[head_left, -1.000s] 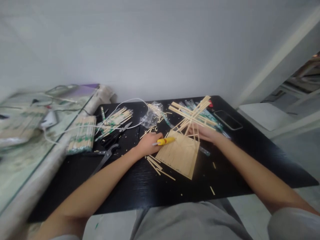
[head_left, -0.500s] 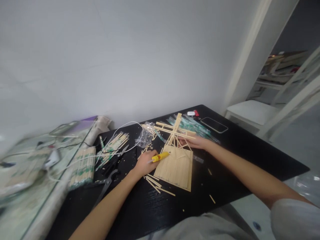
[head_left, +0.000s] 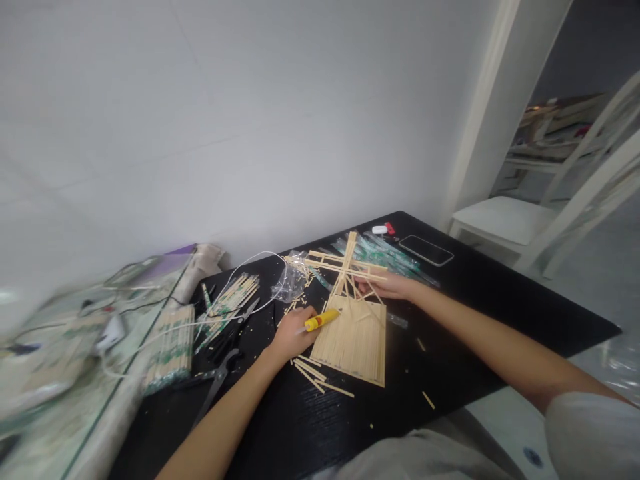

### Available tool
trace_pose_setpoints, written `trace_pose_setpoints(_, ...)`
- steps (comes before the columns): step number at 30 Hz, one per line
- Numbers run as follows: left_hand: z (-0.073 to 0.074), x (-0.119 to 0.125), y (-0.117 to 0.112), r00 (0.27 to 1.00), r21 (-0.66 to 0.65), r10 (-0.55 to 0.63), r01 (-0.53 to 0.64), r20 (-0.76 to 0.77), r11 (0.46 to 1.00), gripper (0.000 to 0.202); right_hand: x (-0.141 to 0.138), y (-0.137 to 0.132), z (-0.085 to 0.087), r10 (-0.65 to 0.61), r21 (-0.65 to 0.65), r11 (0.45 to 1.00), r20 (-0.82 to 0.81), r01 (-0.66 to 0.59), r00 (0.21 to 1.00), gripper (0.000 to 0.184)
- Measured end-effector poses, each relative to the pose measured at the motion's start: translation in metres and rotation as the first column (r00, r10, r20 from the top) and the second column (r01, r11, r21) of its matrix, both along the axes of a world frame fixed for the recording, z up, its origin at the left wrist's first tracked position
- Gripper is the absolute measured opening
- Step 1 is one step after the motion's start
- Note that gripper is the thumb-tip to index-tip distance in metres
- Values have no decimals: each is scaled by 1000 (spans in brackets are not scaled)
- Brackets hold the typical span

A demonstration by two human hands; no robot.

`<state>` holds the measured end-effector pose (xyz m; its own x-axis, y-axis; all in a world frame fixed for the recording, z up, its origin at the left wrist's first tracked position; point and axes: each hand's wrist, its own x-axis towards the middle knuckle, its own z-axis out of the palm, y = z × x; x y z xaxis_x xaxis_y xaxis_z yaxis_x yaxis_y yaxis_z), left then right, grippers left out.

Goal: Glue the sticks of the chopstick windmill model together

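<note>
A small yellow glue tube [head_left: 323,319] is gripped in my left hand [head_left: 294,333], its nozzle pointing right over a flat base of pale wooden sticks [head_left: 353,343]. On the base's far part stands a stick frame topped by a windmill-like cross [head_left: 345,265]. My right hand [head_left: 383,285] reaches in from the right, its fingers closed at the frame just below the cross and partly hidden by the sticks. Several loose cut sticks [head_left: 313,375] lie in front of my left hand.
Packs of wooden sticks [head_left: 170,343], scissors [head_left: 245,313] and pliers [head_left: 220,377] are at left, with a white cable [head_left: 240,261] looping past. Clear and green wrappers [head_left: 387,255], a phone [head_left: 426,250] and a white case [head_left: 379,229] lie at the back right. A chair [head_left: 500,219] stands beyond.
The view has shifted slightly. Both hands keep about the same places, with the glue tube still over the stick base.
</note>
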<state>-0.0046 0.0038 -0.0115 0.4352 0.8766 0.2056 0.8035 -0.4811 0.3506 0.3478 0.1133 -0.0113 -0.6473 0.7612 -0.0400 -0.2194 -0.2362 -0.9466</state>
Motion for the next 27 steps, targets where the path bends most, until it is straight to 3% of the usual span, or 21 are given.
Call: trace_pose_setpoints(27,5,2,-2,1000,-38,6,-7,-29,999,14,3,4,-8,1,-12,1000,-16,-1,1000,41)
